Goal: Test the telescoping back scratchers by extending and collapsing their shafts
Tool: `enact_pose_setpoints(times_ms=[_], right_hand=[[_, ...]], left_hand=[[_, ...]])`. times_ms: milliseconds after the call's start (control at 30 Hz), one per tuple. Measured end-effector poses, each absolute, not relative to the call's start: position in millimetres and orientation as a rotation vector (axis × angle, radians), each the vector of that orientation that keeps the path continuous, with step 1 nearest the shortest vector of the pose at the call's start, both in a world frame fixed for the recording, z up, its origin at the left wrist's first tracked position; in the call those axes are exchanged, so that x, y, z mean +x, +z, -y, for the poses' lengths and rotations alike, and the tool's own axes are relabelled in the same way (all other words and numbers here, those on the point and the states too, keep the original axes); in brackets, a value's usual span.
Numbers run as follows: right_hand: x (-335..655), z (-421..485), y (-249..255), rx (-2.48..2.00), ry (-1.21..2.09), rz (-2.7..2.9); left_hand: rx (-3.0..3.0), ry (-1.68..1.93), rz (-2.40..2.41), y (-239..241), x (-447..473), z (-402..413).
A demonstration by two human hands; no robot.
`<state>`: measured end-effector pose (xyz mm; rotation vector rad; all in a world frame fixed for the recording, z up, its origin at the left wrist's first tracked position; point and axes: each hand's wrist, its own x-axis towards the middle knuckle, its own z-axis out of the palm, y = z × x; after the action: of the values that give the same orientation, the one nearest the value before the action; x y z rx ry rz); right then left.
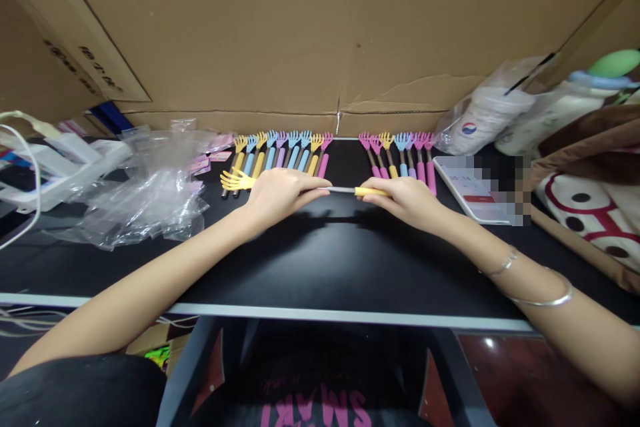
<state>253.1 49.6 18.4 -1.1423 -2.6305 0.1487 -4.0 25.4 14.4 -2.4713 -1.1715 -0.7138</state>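
A yellow back scratcher [371,191] is held level across the middle of the black table, with a stretch of its metal rod bare between my hands. My left hand [280,197] is closed around its claw end, and the yellow claw sticks out to the left. The fingers of my right hand [405,200] grip the yellow handle. Behind my left hand lies a row of back scratchers [270,159] in yellow, blue, purple and pink, claws toward the cardboard wall. A second row of back scratchers [420,167], mostly pink, lies behind my right hand.
Clear plastic bags [150,193] are heaped at the left, beside a white power strip [65,173] with cables. At the right are a phone [473,190], a bagged cup [487,117], a bottle [565,107] and a brown-trimmed bag [600,207]. A cardboard wall [280,33] closes off the back.
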Motion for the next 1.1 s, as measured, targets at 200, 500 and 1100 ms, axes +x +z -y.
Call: enact_pose_setpoints(times_ms=[200, 500, 1100], right_hand=[[254.5, -51.5, 22.2, -1.057, 0.458, 2.648], [255.2, -46.6, 19.9, -1.085, -0.051, 2.642], [256.3, -42.5, 20.5, -0.985, -0.608, 2.532]], left_hand=[[-2.353, -0.738, 1.024, 9.2, -3.9, -25.9], [-2.442, -0.696, 1.093, 11.8, -4.0, -24.5], [-2.835, -0.604, 1.548, 18.7, 2.9, -19.7]])
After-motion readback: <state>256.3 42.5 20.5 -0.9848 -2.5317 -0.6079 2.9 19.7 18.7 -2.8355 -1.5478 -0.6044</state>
